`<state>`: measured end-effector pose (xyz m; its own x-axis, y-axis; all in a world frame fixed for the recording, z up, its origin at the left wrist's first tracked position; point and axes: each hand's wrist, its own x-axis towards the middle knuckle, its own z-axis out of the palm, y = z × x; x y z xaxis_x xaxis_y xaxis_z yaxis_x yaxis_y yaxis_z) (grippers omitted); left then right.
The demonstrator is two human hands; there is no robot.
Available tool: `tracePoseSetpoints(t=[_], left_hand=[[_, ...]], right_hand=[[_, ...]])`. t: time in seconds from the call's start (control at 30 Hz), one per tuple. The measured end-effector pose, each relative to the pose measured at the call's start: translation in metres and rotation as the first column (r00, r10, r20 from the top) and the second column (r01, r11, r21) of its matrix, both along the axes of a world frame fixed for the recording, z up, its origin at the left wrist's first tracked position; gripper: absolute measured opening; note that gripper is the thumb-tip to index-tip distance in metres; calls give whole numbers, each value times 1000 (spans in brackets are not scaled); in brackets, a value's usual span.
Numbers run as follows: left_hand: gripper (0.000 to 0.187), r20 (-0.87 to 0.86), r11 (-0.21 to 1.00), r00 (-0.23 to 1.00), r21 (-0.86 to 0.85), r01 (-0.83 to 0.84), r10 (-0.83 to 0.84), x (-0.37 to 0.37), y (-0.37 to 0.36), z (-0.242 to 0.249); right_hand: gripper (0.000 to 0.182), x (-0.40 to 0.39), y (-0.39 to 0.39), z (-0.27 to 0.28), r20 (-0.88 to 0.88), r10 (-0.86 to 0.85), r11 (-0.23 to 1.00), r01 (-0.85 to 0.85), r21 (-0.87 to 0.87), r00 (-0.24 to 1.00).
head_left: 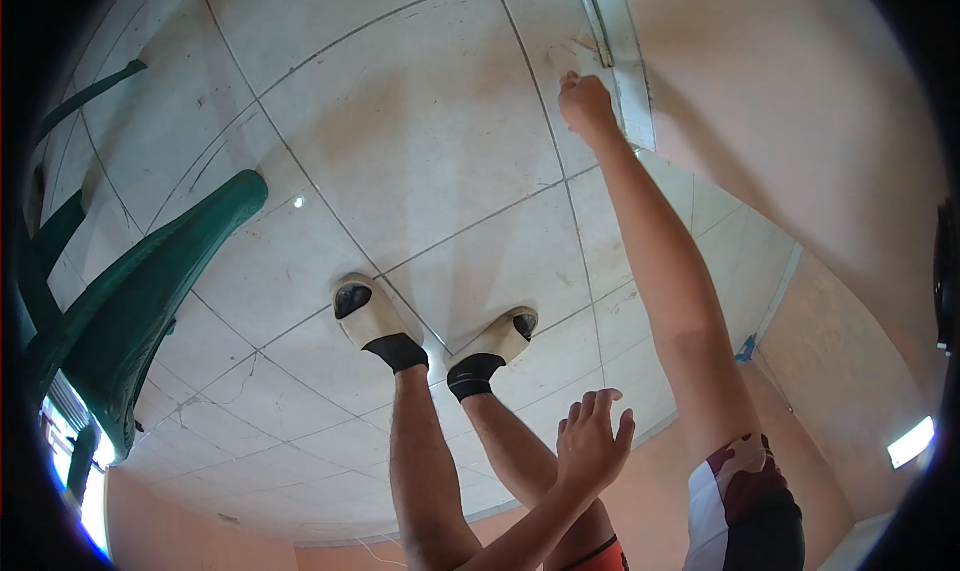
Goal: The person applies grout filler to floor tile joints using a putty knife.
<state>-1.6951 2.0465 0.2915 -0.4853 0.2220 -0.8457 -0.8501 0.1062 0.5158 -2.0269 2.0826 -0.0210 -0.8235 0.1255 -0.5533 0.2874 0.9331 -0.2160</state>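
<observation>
My right hand [586, 103] is at the end of an outstretched arm, over the tiled floor beside a pale frame strip [632, 81]. Its fingers are closed, and whatever they might hold is too small to make out. Lower in the view, my left hand [594, 441] hangs in front of my bent leg, fingers loosely curled and thumb apart, with nothing in it. Two feet in beige shoes [375, 316] and black socks stand on the white tiles [450, 161], further left.
A green plastic chair [150, 281] fills the left side. At the right rises a peach wall [790, 91], with a small blue item [747, 348] low by its base. A bright patch of light [910, 443] shows at the far right.
</observation>
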Motion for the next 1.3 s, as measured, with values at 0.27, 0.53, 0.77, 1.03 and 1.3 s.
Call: tracePoseSetpoints(t=[0.27,0.53,0.77,1.03,1.3], left_hand=[[31,-30,1000,999,3,17,-17,-5,-3,3],[31,-28,1000,1000,9,-11,11,-12,-7,2],[31,-21,1000,999,3,-29,29,-19,-10,2],[31,-25,1000,1000,-8,-12,12,-19,-5,2],[31,-13,1000,1000,2,11,-11,-15,-1,4]], right_hand=[[29,-6,-11,5,47,1,997,-5,75,999],[23,-2,-10,9,-63,-184,983,181,-39,981],[17,-43,28,-37,-23,17,993,-14,117,1000],[16,-64,90,-109,78,820,526,-801,285,566],[30,-46,43,-44,92,-107,994,105,20,990]])
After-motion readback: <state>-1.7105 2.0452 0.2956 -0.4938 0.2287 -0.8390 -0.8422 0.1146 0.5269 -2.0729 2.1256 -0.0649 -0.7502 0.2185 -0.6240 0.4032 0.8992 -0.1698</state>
